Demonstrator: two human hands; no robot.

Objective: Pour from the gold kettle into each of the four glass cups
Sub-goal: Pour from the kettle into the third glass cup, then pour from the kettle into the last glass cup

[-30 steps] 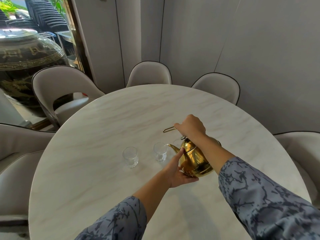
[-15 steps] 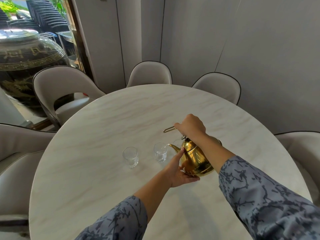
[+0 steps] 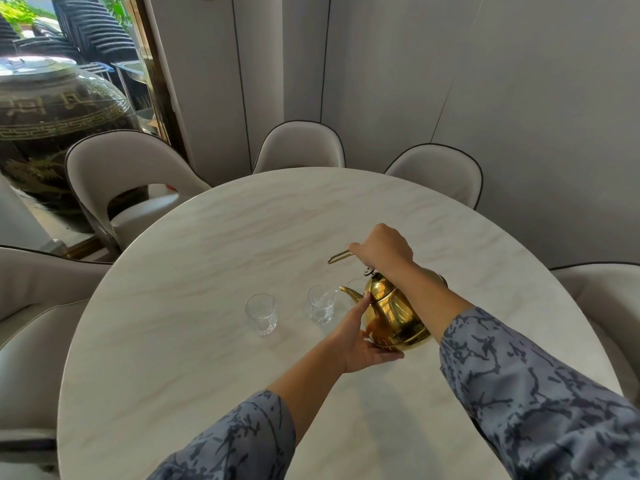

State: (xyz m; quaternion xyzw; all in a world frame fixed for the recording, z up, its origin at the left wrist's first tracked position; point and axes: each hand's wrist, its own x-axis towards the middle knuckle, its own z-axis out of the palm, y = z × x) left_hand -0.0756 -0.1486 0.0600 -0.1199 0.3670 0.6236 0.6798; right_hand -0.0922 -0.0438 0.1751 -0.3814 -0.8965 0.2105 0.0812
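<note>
- My left hand (image 3: 360,341) cradled the kettle (image 3: 394,317) with fingers straight under its base and thumb up its side.
- The kettle tilted over the table (image 3: 225,244), spout tip at a cup (image 3: 321,308) rim; a second cup (image 3: 261,315) stood just left.
- My right hand (image 3: 382,247) was fisted round the handle (image 3: 339,256).

Gold kettle (image 3: 391,315) tilted, spout at nearest glass cup (image 3: 321,304)

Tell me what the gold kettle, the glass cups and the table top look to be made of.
Gold kettle: polished gold-toned metal, possibly brass or plated; its body gives mirror-like reflections.
Glass cups: clear glass, see-through, with a moulded pattern low on the walls.
Table top: pale marble or a marble-look slab, judging by the faint veining and soft sheen.
</note>
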